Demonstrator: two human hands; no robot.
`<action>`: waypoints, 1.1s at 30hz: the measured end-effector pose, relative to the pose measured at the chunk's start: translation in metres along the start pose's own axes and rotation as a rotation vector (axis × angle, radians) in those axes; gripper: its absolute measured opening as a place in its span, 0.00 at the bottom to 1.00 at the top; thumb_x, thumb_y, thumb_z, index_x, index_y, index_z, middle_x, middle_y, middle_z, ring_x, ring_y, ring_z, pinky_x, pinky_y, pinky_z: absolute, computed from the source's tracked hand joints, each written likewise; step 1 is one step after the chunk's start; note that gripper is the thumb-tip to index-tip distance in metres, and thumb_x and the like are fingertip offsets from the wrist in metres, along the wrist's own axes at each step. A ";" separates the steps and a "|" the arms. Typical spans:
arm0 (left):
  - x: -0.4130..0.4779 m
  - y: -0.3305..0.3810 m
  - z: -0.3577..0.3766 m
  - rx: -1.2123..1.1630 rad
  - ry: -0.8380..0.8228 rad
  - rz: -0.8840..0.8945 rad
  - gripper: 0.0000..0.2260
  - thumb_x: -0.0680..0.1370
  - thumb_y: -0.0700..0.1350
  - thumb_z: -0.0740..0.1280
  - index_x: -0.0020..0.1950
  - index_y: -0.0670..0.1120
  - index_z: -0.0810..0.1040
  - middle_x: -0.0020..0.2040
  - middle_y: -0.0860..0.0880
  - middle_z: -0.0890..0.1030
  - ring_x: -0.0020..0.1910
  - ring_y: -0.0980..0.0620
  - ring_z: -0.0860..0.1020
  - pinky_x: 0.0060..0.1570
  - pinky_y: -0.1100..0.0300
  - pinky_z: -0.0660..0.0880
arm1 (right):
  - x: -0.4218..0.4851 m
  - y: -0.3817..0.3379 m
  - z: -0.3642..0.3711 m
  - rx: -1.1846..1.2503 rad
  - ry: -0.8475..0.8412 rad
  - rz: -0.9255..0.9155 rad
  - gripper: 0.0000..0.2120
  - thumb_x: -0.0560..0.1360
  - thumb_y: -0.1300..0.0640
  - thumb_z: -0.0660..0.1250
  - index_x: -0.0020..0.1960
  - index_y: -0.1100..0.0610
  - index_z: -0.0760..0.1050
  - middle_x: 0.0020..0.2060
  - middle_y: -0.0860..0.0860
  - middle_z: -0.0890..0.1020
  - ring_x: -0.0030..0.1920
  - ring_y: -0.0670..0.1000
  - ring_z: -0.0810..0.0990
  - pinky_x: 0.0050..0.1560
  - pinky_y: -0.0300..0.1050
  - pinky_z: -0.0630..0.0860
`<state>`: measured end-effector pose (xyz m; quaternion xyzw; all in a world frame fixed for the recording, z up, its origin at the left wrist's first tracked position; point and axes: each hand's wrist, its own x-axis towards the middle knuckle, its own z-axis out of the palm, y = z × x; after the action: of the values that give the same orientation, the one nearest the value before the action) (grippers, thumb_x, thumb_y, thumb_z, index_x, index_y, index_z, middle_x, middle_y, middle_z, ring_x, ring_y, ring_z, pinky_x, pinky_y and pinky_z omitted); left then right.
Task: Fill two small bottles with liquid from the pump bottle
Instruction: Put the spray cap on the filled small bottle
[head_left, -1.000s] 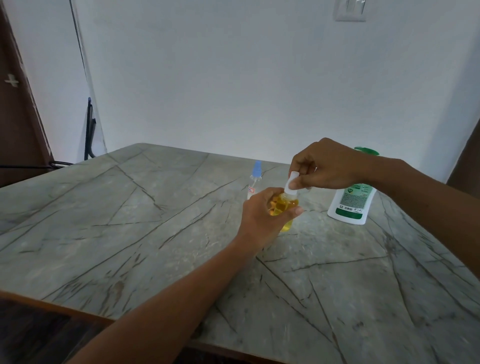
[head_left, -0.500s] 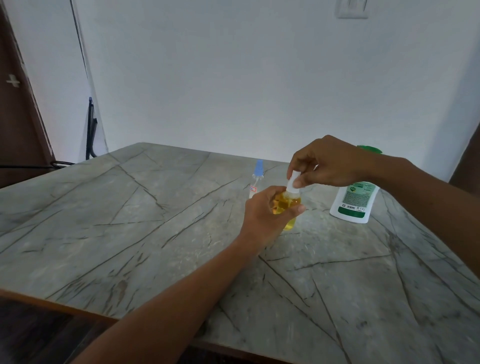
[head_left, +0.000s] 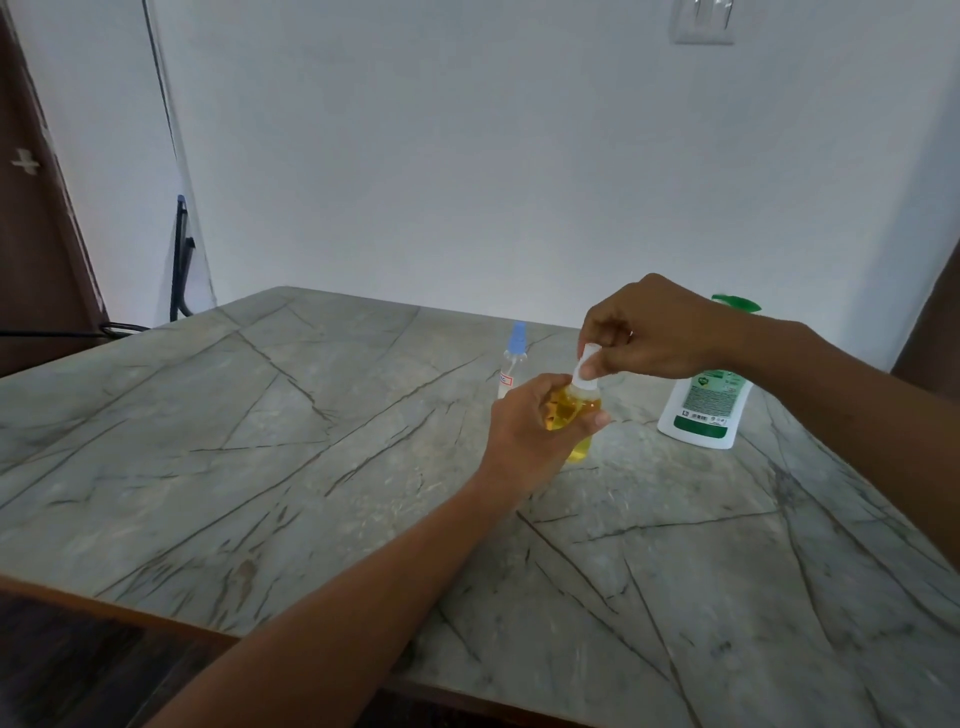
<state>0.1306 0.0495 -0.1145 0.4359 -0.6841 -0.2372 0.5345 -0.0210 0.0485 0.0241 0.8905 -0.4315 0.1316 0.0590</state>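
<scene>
My left hand (head_left: 530, 431) is wrapped around a small clear bottle (head_left: 574, 415) filled with yellow liquid, holding it just above the marble table (head_left: 311, 467). My right hand (head_left: 654, 327) pinches the bottle's white cap (head_left: 586, 364) from above. Behind my left hand stands a second small bottle (head_left: 511, 358) with a blue cap, partly hidden by my fingers. The white pump bottle (head_left: 706, 410) with a green label and green top stands to the right, mostly behind my right wrist.
A white wall rises behind the table. A dark door (head_left: 36, 208) and a black cable (head_left: 179, 260) are at the far left. The table's wooden front edge (head_left: 104, 608) runs across the lower left.
Both hands and the yellow bottle stay in nearly the same place. My right fingers have shifted slightly on the white cap.
</scene>
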 end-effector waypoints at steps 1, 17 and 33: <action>0.000 0.000 0.000 -0.004 -0.001 -0.001 0.24 0.69 0.60 0.73 0.60 0.51 0.78 0.49 0.56 0.82 0.47 0.56 0.80 0.49 0.60 0.79 | 0.001 0.000 0.003 -0.042 0.026 0.003 0.16 0.69 0.38 0.70 0.38 0.51 0.78 0.30 0.45 0.80 0.32 0.43 0.77 0.34 0.30 0.66; 0.000 0.002 -0.001 0.015 -0.006 -0.004 0.25 0.70 0.60 0.73 0.62 0.49 0.77 0.52 0.54 0.81 0.49 0.55 0.80 0.51 0.59 0.79 | 0.000 -0.001 0.007 -0.015 0.048 0.004 0.13 0.71 0.44 0.72 0.48 0.53 0.81 0.35 0.46 0.82 0.36 0.42 0.78 0.37 0.30 0.67; 0.000 0.006 -0.004 -0.057 0.042 -0.003 0.20 0.70 0.55 0.75 0.59 0.50 0.79 0.49 0.55 0.83 0.48 0.57 0.81 0.49 0.64 0.78 | 0.000 -0.015 0.026 -0.001 0.188 0.059 0.03 0.71 0.65 0.71 0.41 0.59 0.83 0.22 0.35 0.73 0.26 0.36 0.76 0.28 0.27 0.67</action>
<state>0.1322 0.0530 -0.1090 0.4264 -0.6652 -0.2481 0.5605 -0.0041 0.0522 -0.0005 0.8611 -0.4501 0.2162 0.0957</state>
